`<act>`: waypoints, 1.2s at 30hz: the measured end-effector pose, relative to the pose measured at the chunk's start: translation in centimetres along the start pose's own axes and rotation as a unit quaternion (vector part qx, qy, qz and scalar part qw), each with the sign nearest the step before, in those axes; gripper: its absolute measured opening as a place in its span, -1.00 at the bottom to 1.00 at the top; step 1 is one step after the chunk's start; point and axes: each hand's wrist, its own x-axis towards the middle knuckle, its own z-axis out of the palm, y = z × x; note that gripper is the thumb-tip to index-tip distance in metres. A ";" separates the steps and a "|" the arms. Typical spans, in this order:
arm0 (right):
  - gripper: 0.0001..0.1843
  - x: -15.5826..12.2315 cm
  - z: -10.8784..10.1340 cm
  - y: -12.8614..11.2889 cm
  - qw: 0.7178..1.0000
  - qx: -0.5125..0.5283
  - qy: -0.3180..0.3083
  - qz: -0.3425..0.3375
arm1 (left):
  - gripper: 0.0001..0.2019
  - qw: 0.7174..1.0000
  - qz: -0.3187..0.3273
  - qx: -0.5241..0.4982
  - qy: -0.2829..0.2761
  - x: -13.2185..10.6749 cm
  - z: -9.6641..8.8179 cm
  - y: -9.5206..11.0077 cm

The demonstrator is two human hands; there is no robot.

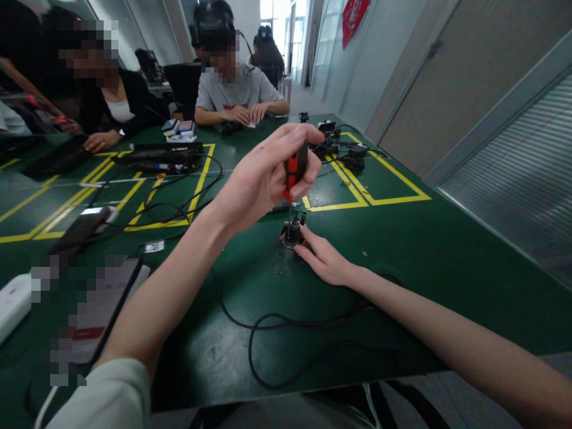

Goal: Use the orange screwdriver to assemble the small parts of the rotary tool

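In the middle of the frame, over a green table (429, 250), there is one screwdriver (295, 168) with a red-and-black handle. The left hand (261, 179) is curled tight round it, fingers wrapped over the handle and the thumb on top. The tool stands nearly upright, its long axis vertical. Its thin shaft points straight down into one small black part (293, 232) that sits on the table just below. The right hand (325, 260) lies low on the surface at centre right, thumb and forefinger closed lightly against the sides of that part, the other fingers loose. One black cable (268, 325) loops across the lower middle of the table, passing under the right wrist. Yellow tape (379, 199) marks off rectangles on the green. The one at upper centre right holds a cluster of black devices (346, 156) and their leads. Two people (232, 89) sit at the far edge, upper left and upper centre, with a third behind them. One phone (96, 310) lies at lower left.
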 end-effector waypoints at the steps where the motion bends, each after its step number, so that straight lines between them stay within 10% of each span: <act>1: -0.44 0.0 0.0 0.0 1.000 -0.002 0.000 -0.002 | -0.66 1.000 -0.005 -0.005 -0.004 0.1 0.0 0.1; 5: -0.43 0.0 -0.1 0.0 1.000 -0.003 -0.001 -0.008 | -0.46 0.999 -0.033 -0.008 0.005 0.2 0.0 0.3; 20: -0.44 0.0 0.0 -0.1 1.000 0.007 -0.005 0.003 | -0.83 1.000 -0.006 0.000 0.011 -0.1 0.0 0.0; 28: -0.44 -0.1 0.0 0.1 1.000 0.010 -0.003 -0.007 | -0.48 1.000 -0.020 0.002 0.004 0.2 -0.1 0.2; 36: -0.44 -0.1 0.0 0.3 1.000 0.012 -0.005 -0.008 | -0.79 1.000 -0.003 0.012 0.006 -0.1 -0.2 0.0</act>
